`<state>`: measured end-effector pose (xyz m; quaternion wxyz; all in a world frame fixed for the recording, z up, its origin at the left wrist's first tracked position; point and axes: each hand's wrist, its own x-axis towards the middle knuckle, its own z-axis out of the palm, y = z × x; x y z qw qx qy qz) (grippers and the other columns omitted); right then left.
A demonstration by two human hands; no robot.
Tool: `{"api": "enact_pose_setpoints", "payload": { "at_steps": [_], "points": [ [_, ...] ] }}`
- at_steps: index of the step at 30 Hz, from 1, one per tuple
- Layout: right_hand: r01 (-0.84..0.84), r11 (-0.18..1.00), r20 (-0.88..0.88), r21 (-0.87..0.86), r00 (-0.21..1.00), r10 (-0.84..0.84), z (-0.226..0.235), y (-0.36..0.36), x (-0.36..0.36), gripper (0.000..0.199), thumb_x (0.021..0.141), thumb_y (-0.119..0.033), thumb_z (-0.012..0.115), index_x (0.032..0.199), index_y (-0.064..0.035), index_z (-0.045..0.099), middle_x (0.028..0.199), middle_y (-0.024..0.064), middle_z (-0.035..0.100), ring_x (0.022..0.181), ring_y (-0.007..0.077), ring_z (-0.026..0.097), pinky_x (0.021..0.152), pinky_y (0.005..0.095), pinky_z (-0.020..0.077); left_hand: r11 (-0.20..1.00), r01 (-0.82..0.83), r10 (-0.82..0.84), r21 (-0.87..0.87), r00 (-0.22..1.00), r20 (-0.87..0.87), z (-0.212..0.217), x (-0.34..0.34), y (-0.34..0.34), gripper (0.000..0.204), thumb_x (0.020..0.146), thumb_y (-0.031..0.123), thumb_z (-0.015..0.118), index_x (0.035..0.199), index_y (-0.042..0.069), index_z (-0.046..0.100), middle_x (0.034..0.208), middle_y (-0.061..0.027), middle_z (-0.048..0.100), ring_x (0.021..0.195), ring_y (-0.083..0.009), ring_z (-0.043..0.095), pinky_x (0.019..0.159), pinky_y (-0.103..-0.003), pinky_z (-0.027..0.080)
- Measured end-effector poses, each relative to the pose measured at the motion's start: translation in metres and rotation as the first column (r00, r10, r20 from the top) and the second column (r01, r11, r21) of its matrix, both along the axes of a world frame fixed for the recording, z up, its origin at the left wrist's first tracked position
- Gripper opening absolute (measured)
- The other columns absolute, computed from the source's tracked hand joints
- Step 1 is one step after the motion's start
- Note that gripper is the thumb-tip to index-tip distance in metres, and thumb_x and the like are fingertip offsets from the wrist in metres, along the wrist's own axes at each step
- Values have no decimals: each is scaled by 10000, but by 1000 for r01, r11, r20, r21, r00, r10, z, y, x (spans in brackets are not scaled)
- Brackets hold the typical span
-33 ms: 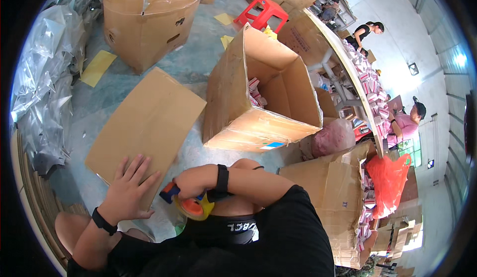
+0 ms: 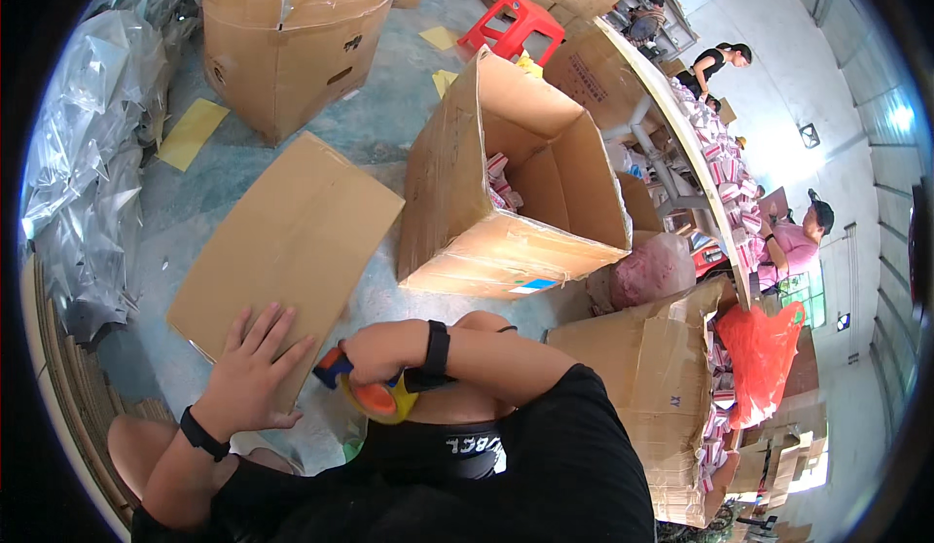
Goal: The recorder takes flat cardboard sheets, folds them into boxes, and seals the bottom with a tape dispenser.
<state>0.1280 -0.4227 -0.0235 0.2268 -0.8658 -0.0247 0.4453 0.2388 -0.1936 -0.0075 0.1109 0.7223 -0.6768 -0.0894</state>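
Tape dispenser half hidden in gripping right hand; left hand flat on cardboard.

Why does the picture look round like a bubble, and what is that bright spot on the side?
Head view: the fisheye lens bends straight edges, so the long table curves and black corners ring the picture; the bright spot is glare from a wall light; the left hand on the flat cardboard looks sharp.

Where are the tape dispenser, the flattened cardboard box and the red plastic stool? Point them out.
tape dispenser (image 2: 375,392), head view, orange tape roll
flattened cardboard box (image 2: 292,236), head view, middle of top panel
red plastic stool (image 2: 514,25), head view, seat
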Motion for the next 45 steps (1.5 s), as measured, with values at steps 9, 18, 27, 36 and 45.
{"api": "enact_pose_setpoints", "payload": {
  "at_steps": [9, 18, 27, 36, 45],
  "points": [
    [228, 944, 311, -239, 939, -148, -12, -35, -4, 580, 813, -281, 666, 1246, 81, 534, 889, 262, 703, 873, 437, 691, 783, 489, 549, 973, -229, 220, -14, 949, -228, 6, 58, 39, 948, 617, 408, 780, 1476, 133, 490, 1608, -212, 314, 1498, -416, 260, 1225, -600, 115],
    [168, 964, 277, -205, 955, -107, -6, -43, -1, 605, 803, -331, 714, 1252, 40, 549, 901, 250, 706, 875, 434, 688, 785, 489, 545, 870, -492, 483, -34, 864, -138, -16, 57, 36, 937, 783, 512, 702, 1550, 89, 367, 1620, -268, 246, 1515, -430, 213, 1220, -582, 104],
    [150, 960, 230, -239, 969, -94, -4, -51, -2, 534, 770, -333, 703, 1137, 48, 628, 883, 259, 708, 871, 430, 695, 798, 472, 557, 547, -836, 757, -26, 508, -410, -113, 113, 48, 645, 1022, 405, 527, 1515, 22, 366, 1436, -345, 446, 1353, -454, 448, 1117, -429, 363],
    [140, 972, 266, -188, 960, -86, -10, -45, -1, 418, 740, -311, 683, 974, 36, 689, 848, 257, 704, 842, 418, 699, 780, 464, 561, 621, -769, 734, 151, 504, -455, -43, 90, 45, 507, 1032, 414, 497, 1203, -52, 602, 1008, -280, 687, 1004, -419, 670, 882, -439, 501],
    [118, 972, 231, -205, 970, -69, -11, -46, -2, 523, 770, -348, 685, 1108, 48, 641, 879, 254, 710, 854, 417, 702, 792, 465, 563, 584, -782, 576, 218, 210, -790, -110, 107, 55, 560, 1020, 377, 523, 1396, -34, 458, 1158, -198, 670, 1078, -284, 633, 929, -386, 465]
  ]
}}
